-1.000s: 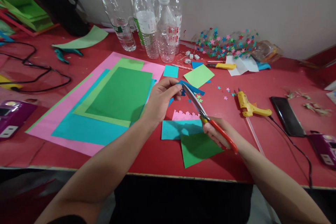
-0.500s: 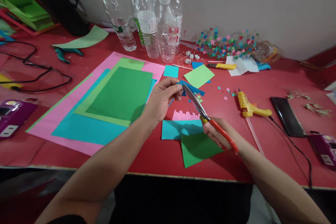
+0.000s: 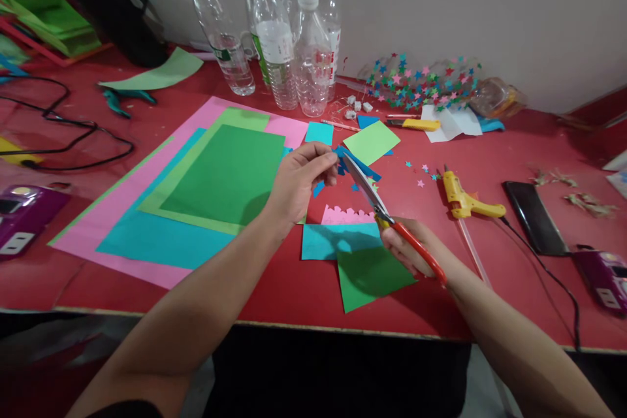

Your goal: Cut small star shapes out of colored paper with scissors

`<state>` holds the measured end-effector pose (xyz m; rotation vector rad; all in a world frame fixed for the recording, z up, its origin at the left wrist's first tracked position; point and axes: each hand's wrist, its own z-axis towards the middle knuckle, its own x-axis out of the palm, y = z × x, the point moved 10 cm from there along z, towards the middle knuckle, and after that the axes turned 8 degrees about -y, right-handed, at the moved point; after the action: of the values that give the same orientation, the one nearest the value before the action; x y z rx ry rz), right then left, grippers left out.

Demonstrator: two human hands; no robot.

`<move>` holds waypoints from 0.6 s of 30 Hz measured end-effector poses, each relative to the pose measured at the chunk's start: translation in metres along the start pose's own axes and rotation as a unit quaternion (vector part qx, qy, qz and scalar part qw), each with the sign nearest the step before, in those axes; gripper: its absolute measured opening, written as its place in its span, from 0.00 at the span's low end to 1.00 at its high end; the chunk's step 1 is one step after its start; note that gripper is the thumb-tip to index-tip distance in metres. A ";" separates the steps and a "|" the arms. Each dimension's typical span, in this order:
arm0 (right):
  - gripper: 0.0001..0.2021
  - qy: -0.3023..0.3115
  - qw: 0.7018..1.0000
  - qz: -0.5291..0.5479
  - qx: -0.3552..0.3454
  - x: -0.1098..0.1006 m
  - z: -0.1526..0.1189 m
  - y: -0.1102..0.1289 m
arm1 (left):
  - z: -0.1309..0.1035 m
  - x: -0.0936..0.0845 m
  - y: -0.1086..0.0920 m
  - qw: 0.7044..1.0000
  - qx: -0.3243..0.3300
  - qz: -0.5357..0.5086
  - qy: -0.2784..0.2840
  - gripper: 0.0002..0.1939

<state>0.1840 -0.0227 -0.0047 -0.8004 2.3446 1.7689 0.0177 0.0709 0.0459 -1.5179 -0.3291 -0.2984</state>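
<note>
Between its fingertips my left hand (image 3: 304, 176) pinches a piece of dark blue paper (image 3: 360, 165). My right hand (image 3: 411, 249) is wrapped round the red-handled scissors (image 3: 416, 248), whose blades point up and left and touch the blue paper. Beneath the hands lie a pink strip with a notched edge (image 3: 343, 214), a light blue sheet (image 3: 318, 241) and a green sheet (image 3: 365, 284). A few small paper stars lie behind the blades, partly hidden.
Large coloured sheets (image 3: 223, 176) lie at the left. Plastic bottles (image 3: 313, 59) stand at the back. A star-covered bottle (image 3: 421, 81), a yellow cutter (image 3: 421, 125), a yellow glue gun (image 3: 465, 199) and a black phone (image 3: 536, 219) are at the right.
My left hand has shifted very slightly left and up, and the blue paper has turned a little at the blades. The scissors have barely moved.
</note>
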 end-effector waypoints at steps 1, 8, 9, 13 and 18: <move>0.19 0.000 1.000 -0.002 0.002 0.000 0.000 0.000 | 0.000 -0.001 -0.001 1.000 0.010 0.005 -0.005 0.04; 0.20 0.007 1.000 -0.015 -0.025 -0.002 -0.001 0.006 | -0.002 -0.006 -0.017 0.991 0.106 0.072 -0.027 0.04; 0.21 0.006 0.999 -0.019 -0.027 -0.002 -0.001 0.006 | -0.002 -0.007 -0.018 0.991 0.108 0.077 -0.028 0.04; 0.21 0.006 1.000 -0.021 -0.020 -0.001 -0.001 0.004 | -0.001 -0.007 -0.019 0.990 0.111 0.085 -0.031 0.04; 0.22 0.027 0.999 -0.010 -0.022 0.002 0.000 -0.001 | 0.000 -0.005 -0.018 0.990 0.102 0.091 -0.017 0.03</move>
<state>0.1829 -0.0239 -0.0059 -0.8855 2.3281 1.8198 0.0062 0.0704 0.0601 -1.3425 -0.2386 -0.0904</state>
